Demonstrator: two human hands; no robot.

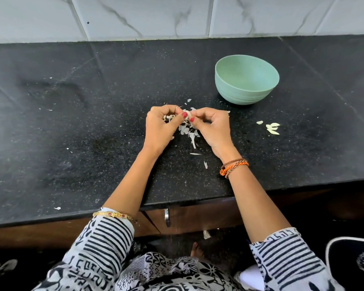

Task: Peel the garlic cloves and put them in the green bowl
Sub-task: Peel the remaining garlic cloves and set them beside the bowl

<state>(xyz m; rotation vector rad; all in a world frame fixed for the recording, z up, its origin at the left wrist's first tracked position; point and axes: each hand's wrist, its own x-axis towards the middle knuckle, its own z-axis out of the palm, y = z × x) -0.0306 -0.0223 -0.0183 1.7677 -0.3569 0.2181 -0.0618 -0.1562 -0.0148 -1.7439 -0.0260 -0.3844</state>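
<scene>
Garlic clove: small, pale, rounded; pinched between the fingertips of both hands above the middle of the surface, mostly hidden by fingers.
Left hand: fingers curled, thumb with red-painted nail pressed on the clove.
Right hand: fingers curled, thumb and forefinger gripping the clove's other side; orange and brown thread bands at the wrist.
Peels: thin, papery white flakes and strips, scattered under and just in front of the hands.
Loose cloves: a few cream, crescent-shaped pieces lying together, well to the right of the hands.
Green bowl: matte pale green, round, ridged near the base; upright behind and right of the hands; inside looks bare.
Surface: black speckled stone, polished, dusted with white specks.
Wall: glossy white tiles with grey marble veining.
Below: brown wooden cabinet fronts with a metal handle.
Sleeves: black-and-white patterned fabric.
</scene>
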